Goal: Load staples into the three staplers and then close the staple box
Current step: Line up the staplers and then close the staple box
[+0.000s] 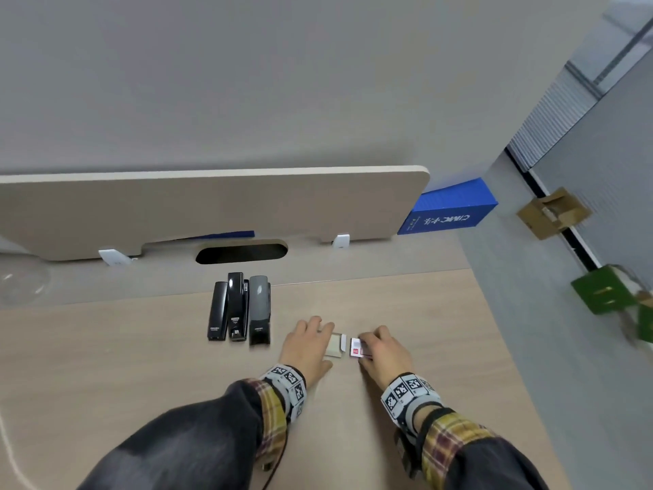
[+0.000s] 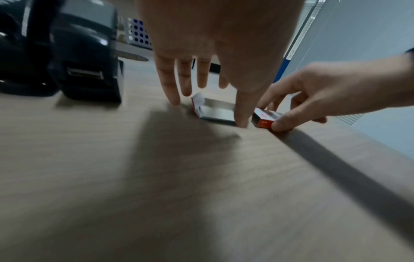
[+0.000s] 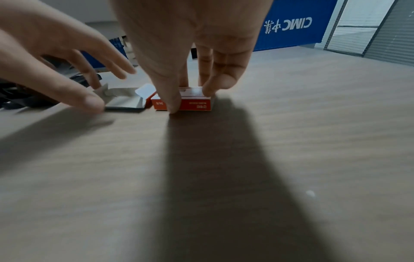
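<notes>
Three dark staplers (image 1: 236, 311) stand side by side on the wooden desk, left of my hands. The staple box lies in two parts. Its grey inner tray (image 1: 335, 344) (image 2: 216, 113) (image 3: 123, 102) lies on the desk with an end flap up. My left hand (image 1: 309, 344) spans the tray with nearly straight fingers, and its thumb (image 2: 240, 120) and a fingertip pinch the tray's opposite ends. The red and white sleeve (image 1: 356, 347) (image 2: 264, 119) (image 3: 192, 104) lies just right of the tray, apart from it. My right hand (image 1: 383, 348) pinches the sleeve between thumb and fingers.
A beige divider panel (image 1: 212, 206) runs along the back of the desk, with a cable slot (image 1: 242, 252) behind the staplers. A blue box (image 1: 448, 210) stands at the back right. The desk's right edge (image 1: 501, 341) drops off to the floor.
</notes>
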